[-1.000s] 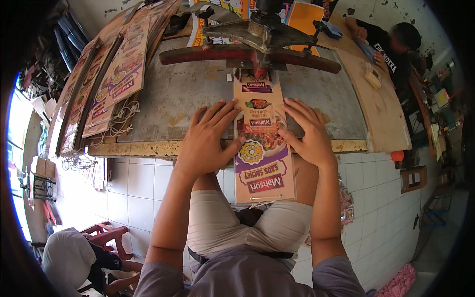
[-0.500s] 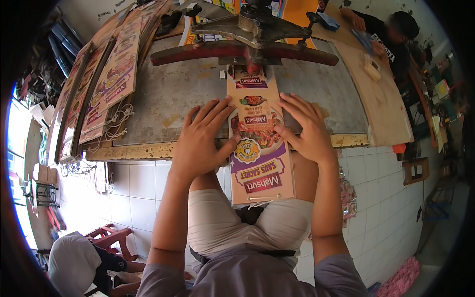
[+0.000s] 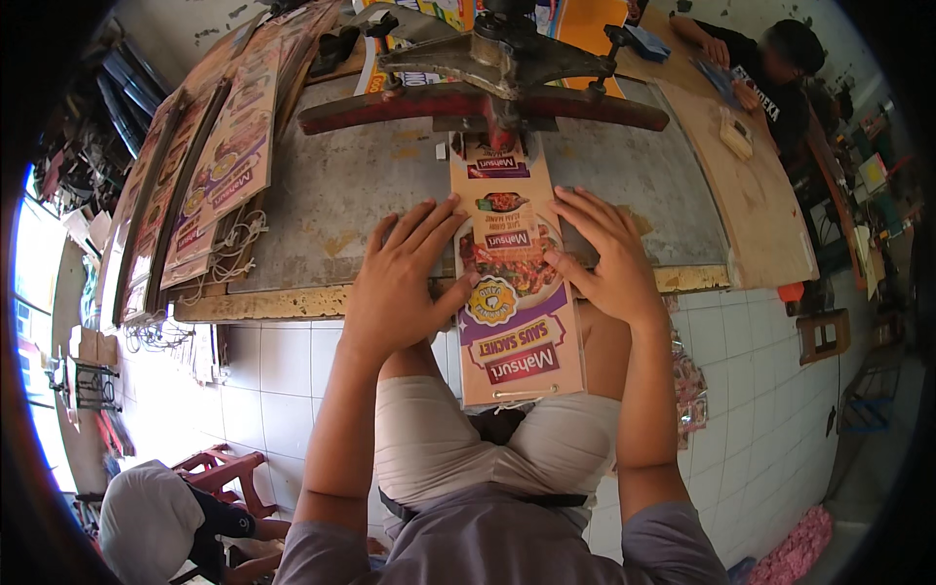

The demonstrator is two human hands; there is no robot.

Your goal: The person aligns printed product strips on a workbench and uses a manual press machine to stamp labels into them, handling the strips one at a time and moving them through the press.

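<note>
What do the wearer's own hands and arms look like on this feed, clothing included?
Two human arms: the left hand and right hand are ungloved, with no ring, watch or bracelet showing. The forearms are uncovered. The short shirt sleeves are a muted greyish purple, ending just above the elbows, with no visible print.

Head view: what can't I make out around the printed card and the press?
All in the head view:
- Far end of the printed card: hidden by the press.
- Top of the press: cut off by the upper edge.
- Palms of the left hand and right hand: hidden by the backs of the hands.
- White cord's threading: too small.
</note>
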